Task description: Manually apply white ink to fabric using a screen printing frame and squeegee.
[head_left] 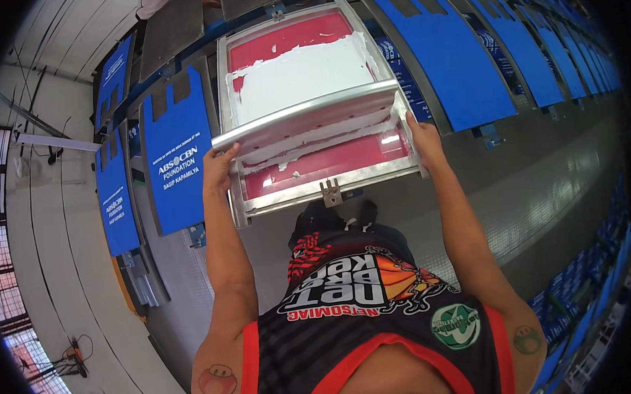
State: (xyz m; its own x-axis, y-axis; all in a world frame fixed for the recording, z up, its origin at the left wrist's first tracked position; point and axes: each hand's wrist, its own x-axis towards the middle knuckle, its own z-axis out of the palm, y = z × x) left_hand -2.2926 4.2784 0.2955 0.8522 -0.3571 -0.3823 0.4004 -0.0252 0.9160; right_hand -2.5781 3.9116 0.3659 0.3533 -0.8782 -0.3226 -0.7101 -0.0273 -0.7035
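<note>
A metal-framed printing screen [287, 197] with a red mesh lies in front of me, much of its far half coated in thick white ink [302, 75]. Across it, tilted, sits a wide metal squeegee [311, 116], with white ink smeared along its lower side. My left hand [218, 168] is closed round the squeegee's left end, thumb on top of the bar. Gripping the right end is my right hand [425, 141], with part of its fingers hidden behind the metal. A small metal clamp [331, 193] sits at the middle of the screen's near edge.
Blue cut pieces with white print [177, 151] lie on boards to the left. Plain blue pieces [440, 55] line the boards running off to the right. A bare grey board [171, 37] stands at the far left. Grey floor [543, 185] shows at the right.
</note>
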